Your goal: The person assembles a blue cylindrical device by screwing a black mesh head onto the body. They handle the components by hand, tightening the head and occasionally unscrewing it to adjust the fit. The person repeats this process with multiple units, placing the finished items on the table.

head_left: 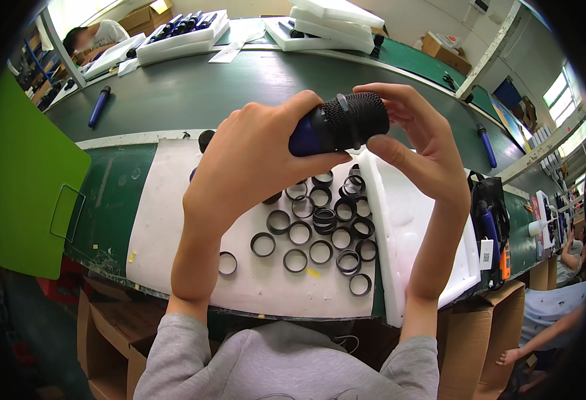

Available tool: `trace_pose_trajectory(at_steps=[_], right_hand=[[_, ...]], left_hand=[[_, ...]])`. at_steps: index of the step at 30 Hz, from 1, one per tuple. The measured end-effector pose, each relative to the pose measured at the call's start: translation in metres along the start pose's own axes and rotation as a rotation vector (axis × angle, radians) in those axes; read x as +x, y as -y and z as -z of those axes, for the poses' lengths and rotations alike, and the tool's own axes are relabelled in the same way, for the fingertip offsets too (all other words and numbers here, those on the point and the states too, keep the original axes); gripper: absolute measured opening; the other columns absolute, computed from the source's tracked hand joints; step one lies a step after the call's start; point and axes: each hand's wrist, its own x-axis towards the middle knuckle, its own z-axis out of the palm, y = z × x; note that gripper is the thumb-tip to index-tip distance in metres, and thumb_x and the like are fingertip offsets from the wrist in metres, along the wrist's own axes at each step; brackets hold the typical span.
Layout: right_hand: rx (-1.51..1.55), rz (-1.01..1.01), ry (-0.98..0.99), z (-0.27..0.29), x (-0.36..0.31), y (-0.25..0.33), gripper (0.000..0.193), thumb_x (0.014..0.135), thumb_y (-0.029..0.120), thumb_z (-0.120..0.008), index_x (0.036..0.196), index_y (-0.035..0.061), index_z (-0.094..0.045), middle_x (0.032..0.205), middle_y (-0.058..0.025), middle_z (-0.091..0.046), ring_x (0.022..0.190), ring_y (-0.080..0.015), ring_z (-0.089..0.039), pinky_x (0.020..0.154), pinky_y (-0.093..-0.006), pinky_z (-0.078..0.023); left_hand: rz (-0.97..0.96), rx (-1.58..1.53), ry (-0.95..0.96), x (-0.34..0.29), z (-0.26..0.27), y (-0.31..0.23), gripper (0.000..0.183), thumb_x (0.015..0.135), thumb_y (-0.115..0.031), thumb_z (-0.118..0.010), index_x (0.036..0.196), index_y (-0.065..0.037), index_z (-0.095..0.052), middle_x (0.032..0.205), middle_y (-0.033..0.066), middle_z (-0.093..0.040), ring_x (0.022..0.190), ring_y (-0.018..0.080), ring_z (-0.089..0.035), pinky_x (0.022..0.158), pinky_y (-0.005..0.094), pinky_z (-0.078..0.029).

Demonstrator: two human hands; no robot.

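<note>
A person's two bare hands hold a blue-bodied microphone (306, 137) with a black mesh head up over a worktop (110, 193). The left hand (260, 137) grips the body, thumb below and fingers above. The right hand (420, 137) curves in a C around the mesh end, thumb and fingertips at its rim; I cannot tell whether they press on it. A grey band circles the head.

Under the right forearm, a white foam tray (466, 257) lies lengthwise, reaching the worktop's near edge. Beyond, a second foam tray (186, 45) holds a row of blue and black microphones; dark ends poke from a foam stack (330, 40) beside it. Cardboard boxes (106, 330) stand below, contents hidden.

Dark rings (324, 220) lie scattered and partly piled on a white sheet (153, 233), close against the tray's left side. The sheet's bare left strip gives open room, as does the wide dark surface (240, 80) past the hands.
</note>
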Motion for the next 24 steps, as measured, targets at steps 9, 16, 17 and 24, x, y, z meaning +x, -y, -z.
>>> trace_pose_trajectory(at_steps=[9,16,17,24], right_hand=[[-0.142,0.017,-0.001,0.0059,-0.0005,-0.0077,0.054,0.084,0.034,-0.086,0.12,-0.0004,-0.067,0.092,-0.0087,-0.072,0.087,-0.0164,-0.067,0.082,-0.0317,-0.053],[-0.239,-0.053,-0.008,0.0046,-0.0009,-0.0039,0.054,0.089,0.047,-0.079,0.111,-0.0009,-0.068,0.076,-0.0069,-0.063,0.075,-0.0149,-0.061,0.069,-0.0307,-0.048],[-0.25,-0.051,-0.019,0.0038,-0.0008,-0.004,0.054,0.09,0.049,-0.078,0.108,-0.0009,-0.068,0.075,-0.0073,-0.063,0.074,-0.0154,-0.06,0.068,-0.0309,-0.048],[-0.298,-0.051,-0.027,-0.0022,0.0005,-0.0025,0.062,0.095,0.059,-0.065,0.093,-0.0023,-0.064,0.072,-0.0096,-0.06,0.066,-0.0202,-0.054,0.064,-0.0337,-0.045]], left_hand=[[-0.029,0.054,-0.002,-0.0016,-0.0047,0.0007,0.052,0.076,-0.037,-0.09,0.11,-0.005,-0.067,0.071,0.0124,-0.07,0.06,0.0265,-0.07,0.06,0.0362,-0.054],[0.001,0.062,0.014,-0.0023,-0.0065,-0.0027,0.053,0.077,-0.039,-0.089,0.11,-0.005,-0.066,0.072,0.0129,-0.07,0.062,0.0276,-0.071,0.061,0.037,-0.054],[0.003,0.064,0.012,-0.0023,-0.0071,-0.0026,0.053,0.077,-0.04,-0.089,0.11,-0.005,-0.066,0.072,0.0128,-0.07,0.062,0.0276,-0.071,0.061,0.037,-0.054],[0.061,0.073,0.064,-0.0019,-0.0063,-0.0059,0.054,0.078,-0.043,-0.087,0.11,-0.005,-0.066,0.072,0.0125,-0.07,0.062,0.0275,-0.07,0.06,0.0372,-0.054]])
